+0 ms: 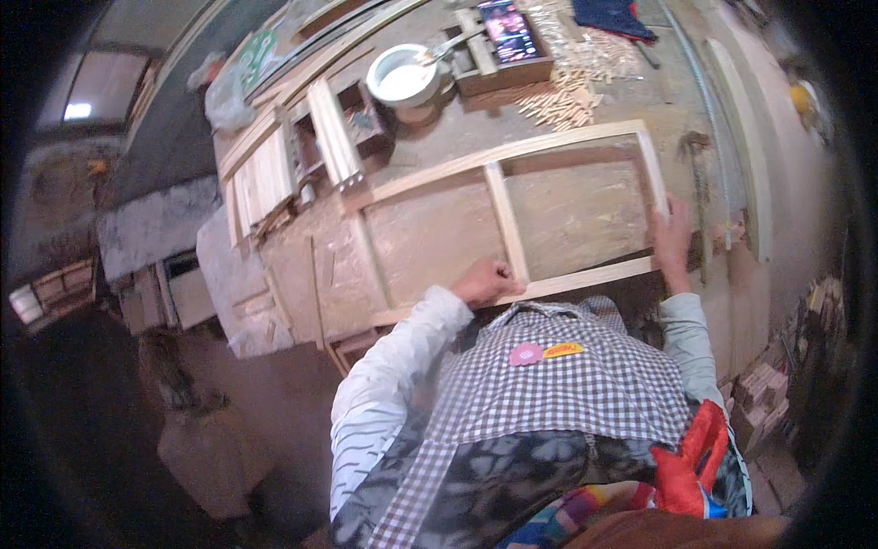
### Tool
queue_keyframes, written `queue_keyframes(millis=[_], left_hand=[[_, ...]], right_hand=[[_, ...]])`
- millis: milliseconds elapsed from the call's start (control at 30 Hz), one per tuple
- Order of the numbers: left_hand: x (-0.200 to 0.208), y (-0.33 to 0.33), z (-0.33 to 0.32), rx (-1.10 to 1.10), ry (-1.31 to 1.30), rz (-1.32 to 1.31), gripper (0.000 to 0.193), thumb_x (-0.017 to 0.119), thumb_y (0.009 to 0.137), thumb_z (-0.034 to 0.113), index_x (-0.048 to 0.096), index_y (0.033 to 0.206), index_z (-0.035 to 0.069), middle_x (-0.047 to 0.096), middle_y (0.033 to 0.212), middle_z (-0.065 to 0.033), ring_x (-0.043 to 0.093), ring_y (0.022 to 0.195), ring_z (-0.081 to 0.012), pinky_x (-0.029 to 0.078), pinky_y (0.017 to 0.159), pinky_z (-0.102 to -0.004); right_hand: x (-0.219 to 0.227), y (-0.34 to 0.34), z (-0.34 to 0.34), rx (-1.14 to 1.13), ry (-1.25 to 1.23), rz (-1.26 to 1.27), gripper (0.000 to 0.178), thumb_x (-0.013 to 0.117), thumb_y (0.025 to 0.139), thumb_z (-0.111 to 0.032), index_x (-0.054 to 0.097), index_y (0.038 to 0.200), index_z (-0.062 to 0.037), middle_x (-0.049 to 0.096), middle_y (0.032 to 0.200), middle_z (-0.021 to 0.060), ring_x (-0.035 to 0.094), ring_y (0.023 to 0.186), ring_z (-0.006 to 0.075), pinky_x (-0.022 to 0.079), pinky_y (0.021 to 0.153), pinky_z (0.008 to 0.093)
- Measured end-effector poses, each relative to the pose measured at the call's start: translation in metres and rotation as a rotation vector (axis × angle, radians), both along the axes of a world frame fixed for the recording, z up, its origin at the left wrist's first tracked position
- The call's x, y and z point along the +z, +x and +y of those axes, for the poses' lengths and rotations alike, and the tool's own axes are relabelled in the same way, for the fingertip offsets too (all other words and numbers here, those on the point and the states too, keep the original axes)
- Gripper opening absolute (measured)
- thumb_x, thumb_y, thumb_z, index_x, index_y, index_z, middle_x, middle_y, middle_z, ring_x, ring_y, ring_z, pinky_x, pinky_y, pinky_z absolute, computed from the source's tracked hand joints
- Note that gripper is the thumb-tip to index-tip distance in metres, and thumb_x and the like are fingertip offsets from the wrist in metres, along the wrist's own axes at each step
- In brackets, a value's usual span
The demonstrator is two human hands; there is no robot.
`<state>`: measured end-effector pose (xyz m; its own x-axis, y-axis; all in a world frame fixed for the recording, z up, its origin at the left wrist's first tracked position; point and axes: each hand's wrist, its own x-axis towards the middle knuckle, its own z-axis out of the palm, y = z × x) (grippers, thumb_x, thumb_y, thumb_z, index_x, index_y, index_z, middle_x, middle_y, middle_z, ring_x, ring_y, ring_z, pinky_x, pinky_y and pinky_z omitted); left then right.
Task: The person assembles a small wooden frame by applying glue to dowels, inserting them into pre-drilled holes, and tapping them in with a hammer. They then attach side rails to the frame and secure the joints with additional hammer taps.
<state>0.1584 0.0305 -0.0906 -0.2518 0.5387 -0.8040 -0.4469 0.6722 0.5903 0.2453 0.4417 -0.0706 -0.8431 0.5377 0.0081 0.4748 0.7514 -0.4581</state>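
Observation:
A rectangular wooden frame (512, 240) with a middle crosspiece lies on the workbench in front of me. My left hand (485, 282) is closed on its near rail, beside the foot of the crosspiece; the fingers are curled and partly hidden. At the near right corner, my right hand (672, 240) wraps round the frame's end piece. Beyond the frame's far rail stands a white bowl (404, 77) holding something white, with a brush-like tool (450, 44) resting across its rim.
Many small wooden dowels (562, 102) are heaped at the back of the workbench (338, 297). A phone (508, 31) with a lit screen leans on a wooden box (512, 75). Cut wooden strips (261, 188) lie at the left, and a long metal clamp bar (713, 119) runs along the right.

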Motion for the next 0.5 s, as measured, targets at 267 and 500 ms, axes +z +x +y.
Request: queue_keyframes(millis=[267,500], left_hand=[[0.019,-0.004,-0.024,0.347,-0.183,0.808,0.037,0.083,0.081,0.031,0.066,0.099,0.002,0.066,0.095,-0.0198,0.066,0.087,-0.0353,0.052,0.075,-0.0449],[0.024,-0.052,-0.105,0.326,-0.628,1.182,0.062,0.076,0.087,0.017,0.052,0.143,0.005,0.056,0.121,-0.025,0.058,0.111,-0.0413,0.051,0.092,-0.0475]], right_hand=[[-0.052,0.03,0.064,0.01,0.075,0.015,0.041,0.058,0.1,-0.016,0.057,0.138,-0.0002,0.06,0.13,0.0225,0.057,0.122,0.0382,0.043,0.108,0.0455],[-0.052,0.037,0.086,-0.01,0.321,-0.139,0.05,0.062,0.098,-0.018,0.053,0.145,-0.0004,0.057,0.136,0.0241,0.053,0.128,0.0427,0.041,0.111,0.0465]])
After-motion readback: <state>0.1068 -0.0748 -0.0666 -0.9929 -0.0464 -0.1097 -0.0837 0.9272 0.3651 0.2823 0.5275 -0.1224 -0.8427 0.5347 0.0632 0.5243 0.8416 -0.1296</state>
